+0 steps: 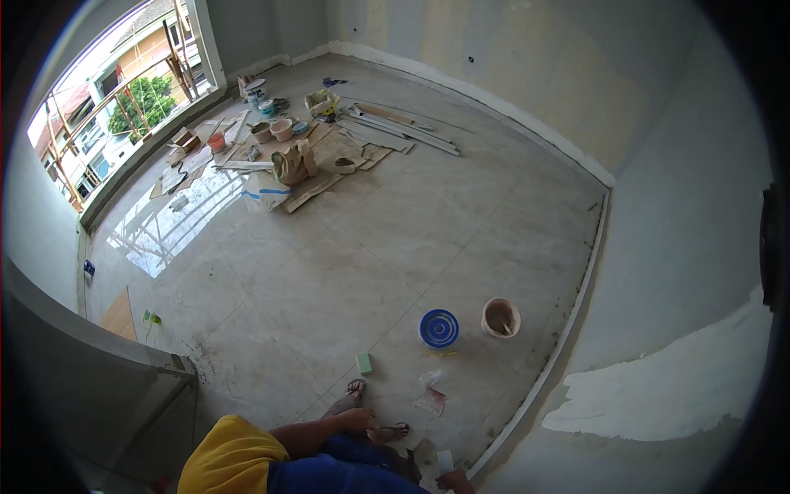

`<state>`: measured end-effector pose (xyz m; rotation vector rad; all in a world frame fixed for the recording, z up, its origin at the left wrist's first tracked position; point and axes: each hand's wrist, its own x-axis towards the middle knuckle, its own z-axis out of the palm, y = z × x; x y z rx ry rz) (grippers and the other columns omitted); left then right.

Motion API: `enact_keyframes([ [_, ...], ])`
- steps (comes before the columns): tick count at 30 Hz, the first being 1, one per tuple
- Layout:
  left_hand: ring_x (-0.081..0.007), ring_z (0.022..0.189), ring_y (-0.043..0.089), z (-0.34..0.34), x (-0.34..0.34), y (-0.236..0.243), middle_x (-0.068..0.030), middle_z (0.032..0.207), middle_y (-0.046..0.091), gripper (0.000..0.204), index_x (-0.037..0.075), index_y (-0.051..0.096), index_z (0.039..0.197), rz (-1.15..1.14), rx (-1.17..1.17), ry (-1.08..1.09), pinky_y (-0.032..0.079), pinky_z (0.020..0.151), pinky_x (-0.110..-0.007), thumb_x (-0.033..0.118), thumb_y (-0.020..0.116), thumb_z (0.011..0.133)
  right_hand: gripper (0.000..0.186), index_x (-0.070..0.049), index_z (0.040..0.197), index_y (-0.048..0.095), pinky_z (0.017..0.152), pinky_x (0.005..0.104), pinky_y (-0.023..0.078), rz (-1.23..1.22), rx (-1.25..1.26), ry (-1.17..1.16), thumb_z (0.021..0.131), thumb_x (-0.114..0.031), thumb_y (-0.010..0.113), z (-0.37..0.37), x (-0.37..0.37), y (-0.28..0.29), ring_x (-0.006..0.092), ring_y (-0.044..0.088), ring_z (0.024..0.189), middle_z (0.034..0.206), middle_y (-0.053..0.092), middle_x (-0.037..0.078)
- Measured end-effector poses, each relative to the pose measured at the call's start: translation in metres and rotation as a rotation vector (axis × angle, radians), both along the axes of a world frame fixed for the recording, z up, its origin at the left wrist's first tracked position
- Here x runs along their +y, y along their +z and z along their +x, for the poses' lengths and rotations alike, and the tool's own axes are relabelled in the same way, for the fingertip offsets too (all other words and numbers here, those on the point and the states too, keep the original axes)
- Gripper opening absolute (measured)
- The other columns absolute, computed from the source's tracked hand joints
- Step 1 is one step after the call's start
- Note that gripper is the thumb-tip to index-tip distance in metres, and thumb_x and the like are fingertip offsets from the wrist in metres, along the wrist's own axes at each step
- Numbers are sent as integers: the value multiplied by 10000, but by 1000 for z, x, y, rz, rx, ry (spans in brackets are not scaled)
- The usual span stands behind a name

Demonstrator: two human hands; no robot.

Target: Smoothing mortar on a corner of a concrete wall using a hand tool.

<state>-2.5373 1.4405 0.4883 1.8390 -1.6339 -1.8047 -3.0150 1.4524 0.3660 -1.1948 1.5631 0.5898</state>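
Observation:
My left hand (359, 421) rests at my bent knee, its fingers too small and dark to make out. Low by the right-hand wall, my right hand (456, 480) is closed on a pale flat piece (445, 460), whose exact kind is unclear. Ahead of my sandalled feet lies a green block (364, 363). A crumpled clear and pinkish plastic wrapper (431, 401) is on the tiles to its right. Farther out are a round blue lid (439, 328) and a bucket of brownish material (500, 318) with a tool in it.
A white patch (658, 379) covers part of the right wall above a pale skirting strip (543, 370). Far left, a paper sack (294, 163), several tubs and cardboard sheets (321, 191) lie on the floor, with long metal strips (411, 136) beside them. A large window opening (123, 99) is at upper left.

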Motion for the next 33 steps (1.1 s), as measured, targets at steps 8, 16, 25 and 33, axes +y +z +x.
enact_keyframes([
  [8, -360, 1098, 597, 194, 148, -88, -202, 1260, 587, 591, 80, 613, 1228, -93, -237, 425, 447, 956, -392, 525, 626, 840, 443, 81, 1073, 588, 586, 411, 556, -139, 66, -9, 777, -187, 781, 154, -91, 97, 296, 689, 714, 853, 682, 151],
  [16, -332, 1181, 552, 353, 336, -18, -206, 1245, 596, 631, 49, 600, 1245, 261, -340, 984, 435, 998, -380, 491, 686, 803, 413, 73, 1139, 551, 547, 428, 574, -177, -160, -52, 851, -174, 712, 433, -97, 112, 323, 685, 693, 913, 665, 174],
  [25, -313, 1113, 605, 529, 314, 45, -229, 1199, 621, 600, 7, 541, 1280, -1, -136, 1402, 478, 926, -373, 401, 685, 851, 346, 90, 1095, 544, 487, 439, 575, -108, -159, 143, 859, -121, 682, 636, -130, 112, 334, 685, 621, 820, 664, 195],
  [33, -233, 882, 647, 651, 347, 36, -189, 1095, 662, 550, -4, 539, 1273, -143, -6, 1924, 513, 792, -341, 320, 697, 858, 518, 34, 1223, 552, 886, 443, 480, -128, 198, 527, 845, -289, 699, 825, -163, 234, 342, 608, 1068, 1136, 636, 205],
])
